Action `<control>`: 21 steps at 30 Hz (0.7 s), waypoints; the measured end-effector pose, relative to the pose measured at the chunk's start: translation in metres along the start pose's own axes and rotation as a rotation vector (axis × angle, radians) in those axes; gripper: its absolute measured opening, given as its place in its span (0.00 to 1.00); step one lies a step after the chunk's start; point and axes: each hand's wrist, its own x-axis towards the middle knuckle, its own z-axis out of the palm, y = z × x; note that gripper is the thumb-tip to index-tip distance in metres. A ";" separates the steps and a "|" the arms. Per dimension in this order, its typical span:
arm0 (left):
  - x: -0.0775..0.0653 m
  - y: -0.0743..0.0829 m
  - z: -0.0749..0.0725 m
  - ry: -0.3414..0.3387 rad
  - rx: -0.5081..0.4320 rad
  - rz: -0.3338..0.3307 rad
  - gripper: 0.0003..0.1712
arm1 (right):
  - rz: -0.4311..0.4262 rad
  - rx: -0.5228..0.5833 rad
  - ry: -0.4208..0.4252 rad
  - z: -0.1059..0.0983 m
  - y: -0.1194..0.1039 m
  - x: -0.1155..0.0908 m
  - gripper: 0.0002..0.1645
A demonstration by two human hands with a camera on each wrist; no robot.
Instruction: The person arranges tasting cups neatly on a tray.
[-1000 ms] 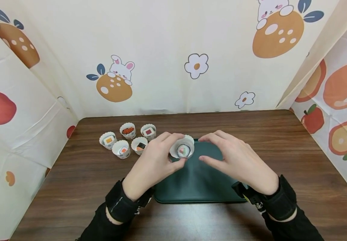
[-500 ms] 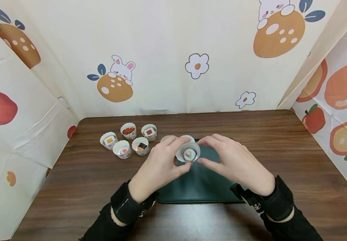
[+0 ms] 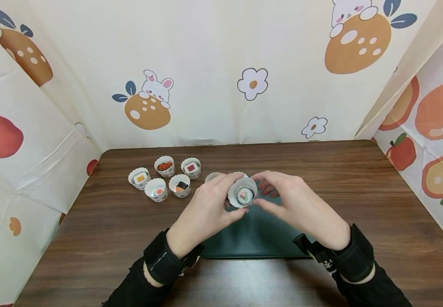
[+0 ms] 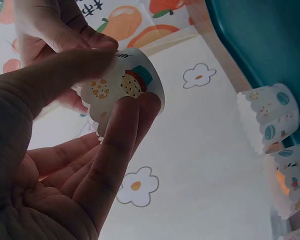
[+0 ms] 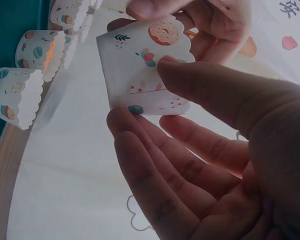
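Note:
Above the dark green tray [image 3: 260, 230], a white scalloped paper baking cup [image 3: 235, 200] is held between both hands. Inside it lies a small round sushi roll [image 3: 244, 195] with a pink and green centre. My left hand [image 3: 210, 200] grips the cup's left side with thumb and fingers. On its right side, thumb and fingertips of my right hand [image 3: 294, 202] pinch the cup. Printed doughnuts and sprigs show on the cup's wall in the right wrist view. Behind my left hand, other paper cups [image 4: 270, 117] stand at the tray's far side, partly hidden in the head view.
Left of the tray, several paper cups stand on the brown wooden table [image 3: 102, 238], holding sushi pieces such as an orange-topped one [image 3: 159, 191] and a red one [image 3: 164, 166]. A patterned curtain [image 3: 206, 51] hangs behind the table.
The left hand has carried the cup slightly to the right and toward the right hand. The right hand's fingers have come onto the cup. Cups at the tray's far side show more.

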 end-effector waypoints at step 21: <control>0.002 -0.003 -0.001 -0.026 -0.053 -0.080 0.31 | -0.020 0.013 0.002 0.000 0.001 0.000 0.33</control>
